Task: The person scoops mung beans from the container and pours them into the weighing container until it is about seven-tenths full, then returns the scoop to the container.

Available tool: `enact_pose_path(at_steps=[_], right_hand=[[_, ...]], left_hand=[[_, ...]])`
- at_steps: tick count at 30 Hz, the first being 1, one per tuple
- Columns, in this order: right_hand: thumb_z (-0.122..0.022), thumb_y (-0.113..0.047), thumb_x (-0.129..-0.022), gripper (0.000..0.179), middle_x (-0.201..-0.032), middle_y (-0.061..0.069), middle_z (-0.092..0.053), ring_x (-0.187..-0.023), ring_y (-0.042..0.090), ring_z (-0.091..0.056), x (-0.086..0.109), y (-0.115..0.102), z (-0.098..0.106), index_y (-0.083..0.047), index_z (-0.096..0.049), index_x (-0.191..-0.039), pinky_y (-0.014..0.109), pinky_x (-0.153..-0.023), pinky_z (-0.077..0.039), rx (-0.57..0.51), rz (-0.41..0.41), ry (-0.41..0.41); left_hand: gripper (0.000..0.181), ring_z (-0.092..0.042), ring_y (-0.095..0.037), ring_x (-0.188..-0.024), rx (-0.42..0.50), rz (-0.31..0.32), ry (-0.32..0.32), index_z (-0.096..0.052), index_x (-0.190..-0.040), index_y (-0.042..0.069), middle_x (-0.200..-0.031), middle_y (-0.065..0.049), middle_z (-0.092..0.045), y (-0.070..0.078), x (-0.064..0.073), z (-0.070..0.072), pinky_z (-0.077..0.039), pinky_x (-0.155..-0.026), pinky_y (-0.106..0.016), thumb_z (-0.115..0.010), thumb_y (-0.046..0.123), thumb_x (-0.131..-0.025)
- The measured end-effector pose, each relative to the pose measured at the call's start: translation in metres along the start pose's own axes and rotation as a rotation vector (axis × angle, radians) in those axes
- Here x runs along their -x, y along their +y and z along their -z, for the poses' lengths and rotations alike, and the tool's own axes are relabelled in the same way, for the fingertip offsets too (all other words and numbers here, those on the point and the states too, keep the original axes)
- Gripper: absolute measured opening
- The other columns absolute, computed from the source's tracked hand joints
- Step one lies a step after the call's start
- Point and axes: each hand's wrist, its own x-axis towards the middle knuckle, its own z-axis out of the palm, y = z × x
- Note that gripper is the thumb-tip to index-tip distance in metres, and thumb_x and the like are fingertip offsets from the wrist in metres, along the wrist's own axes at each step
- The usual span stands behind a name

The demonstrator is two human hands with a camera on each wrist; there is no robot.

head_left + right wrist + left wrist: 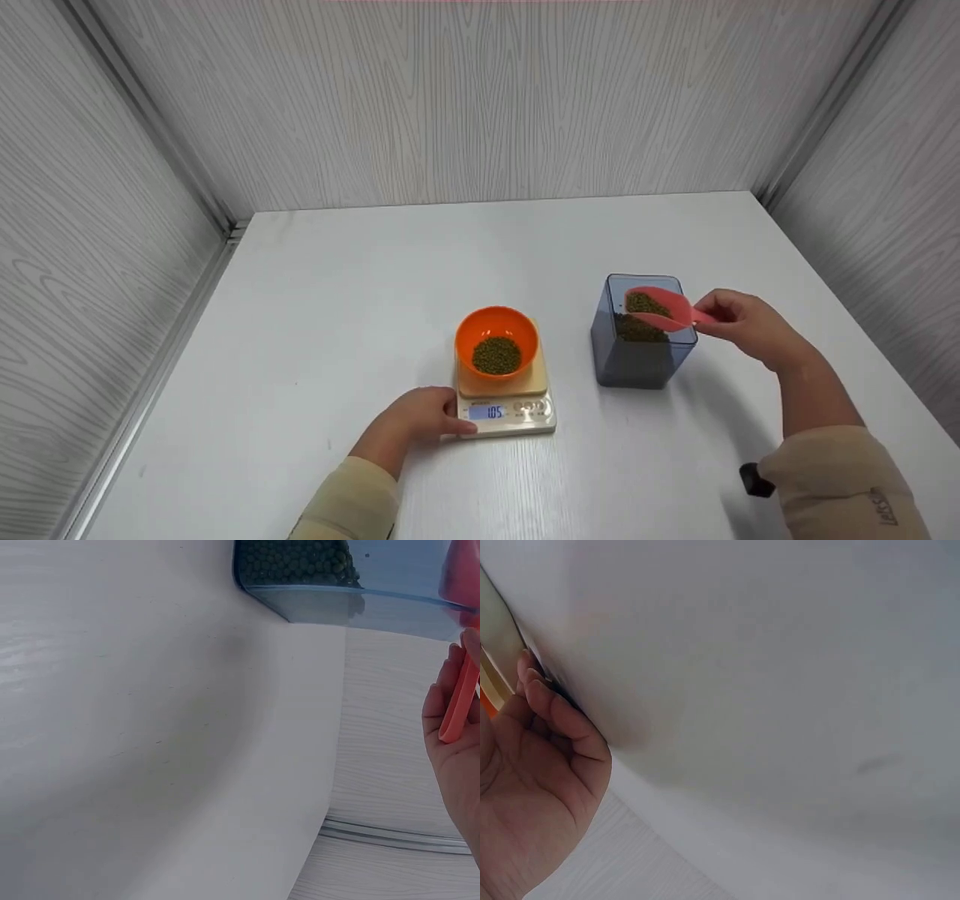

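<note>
My right hand (750,326) pinches the handle of a red scoop (680,311), held over the top of a translucent blue container (637,367). Small green beans (646,304), which look like mung beans, lie in the scoop, and more of them (292,561) fill the container's lower part. The handle (459,701) crosses my fingers in the right wrist view. On a kitchen scale (546,420) reading 1.05 stands an orange bowl (480,322) with beans in its bottom. My left hand (424,414) grips the scale's left edge near the front corner, thumb by the display.
The white table (337,285) is bounded by pale wood-grain panels (480,105) at the back and both sides. A small black object (756,480) sticks out beside the right sleeve. The container stands to the right of the scale, with a gap between them.
</note>
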Motion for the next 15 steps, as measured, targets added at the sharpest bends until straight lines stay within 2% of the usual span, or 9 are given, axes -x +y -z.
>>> enact_pose_path(at_steps=[9, 15], right_hand=[[-0.063, -0.020, -0.087, 0.023, -0.093, 0.008, -0.058, -0.081, 0.015, -0.053, -0.001, -0.006, 0.004, -0.004, -0.059, -0.103, 0.022, -0.070, -0.046, -0.015, 0.049, 0.037], [-0.062, -0.017, -0.088, 0.020, -0.092, 0.009, -0.058, -0.079, 0.015, -0.052, -0.008, -0.026, 0.002, -0.004, -0.059, -0.103, 0.021, -0.068, -0.046, -0.028, 0.119, 0.070]], left_hand=[[0.040, -0.046, -0.017, -0.068, 0.007, 0.003, -0.006, -0.051, -0.073, 0.014, -0.066, 0.002, -0.046, 0.001, 0.001, 0.000, -0.033, -0.062, -0.031, -0.073, 0.048, -0.070], [0.041, -0.045, -0.016, -0.068, 0.005, -0.010, 0.009, -0.050, -0.073, 0.014, -0.065, 0.003, -0.045, 0.000, 0.002, 0.000, -0.033, -0.061, -0.031, -0.073, 0.047, -0.071]])
